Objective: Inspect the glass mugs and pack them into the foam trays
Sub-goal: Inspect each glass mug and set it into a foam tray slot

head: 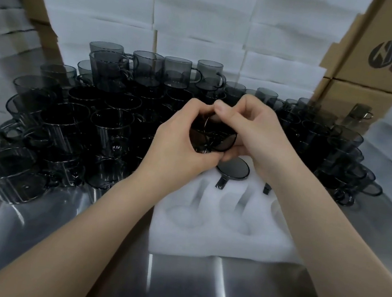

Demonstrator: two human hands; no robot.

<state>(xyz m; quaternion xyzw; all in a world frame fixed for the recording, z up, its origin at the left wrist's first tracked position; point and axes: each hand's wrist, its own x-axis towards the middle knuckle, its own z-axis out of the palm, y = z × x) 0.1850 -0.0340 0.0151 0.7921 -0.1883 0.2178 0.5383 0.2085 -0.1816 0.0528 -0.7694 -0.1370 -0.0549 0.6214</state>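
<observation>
At centre frame both hands grip one smoky glass mug: the left hand curls round its near side, the right hand pinches its far rim. It is held over the white foam tray on the steel bench. Another mug sits in the tray's far row. Loose mugs crowd the left and middle, foam stacks behind, cardboard boxes upper right

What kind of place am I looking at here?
Likely a glassware packing station in a factory or warehouse: dozens of identical smoked glass mugs on a steel table, stacked foam sheets behind, cardboard cartons at right.
</observation>
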